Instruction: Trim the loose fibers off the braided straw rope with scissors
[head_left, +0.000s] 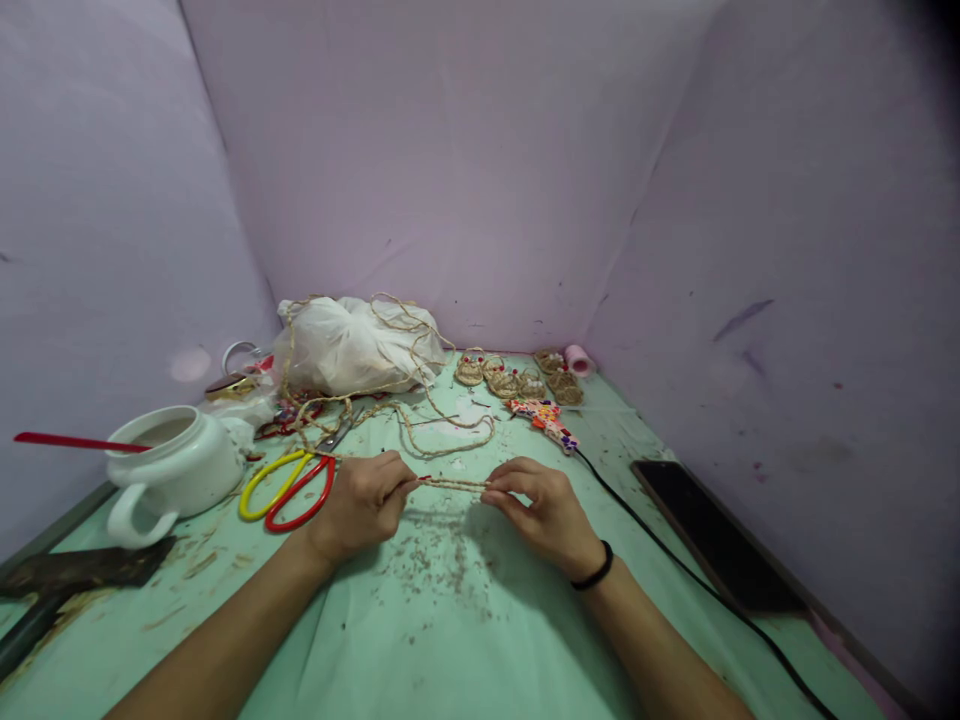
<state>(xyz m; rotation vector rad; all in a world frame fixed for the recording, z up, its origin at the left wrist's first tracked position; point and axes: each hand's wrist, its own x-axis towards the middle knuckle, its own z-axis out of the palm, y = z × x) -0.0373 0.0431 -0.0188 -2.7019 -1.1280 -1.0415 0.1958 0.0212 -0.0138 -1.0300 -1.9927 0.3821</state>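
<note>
A short doubled length of tan braided cord (454, 485) stretches between my two hands above the green cloth. My left hand (373, 497) pinches its left end, where a small bit of red shows by the fingertips. The right end is pinched between the thumb and fingers of my right hand (536, 505), which has a black band at the wrist. Behind the hands, a longer loose cord (450, 452) curls over the cloth and up onto a white plastic bag (352, 345). Scissors (300, 490) with one yellow and one red handle lie left of my left hand.
A white pot (184, 470) holding a red stick and a dark tool (82, 570) are at left. Small woven sandals (504, 382), a pink spool (578, 361), a patterned glue gun (546, 420) with black cable and a dark phone (712, 530) lie back and right.
</note>
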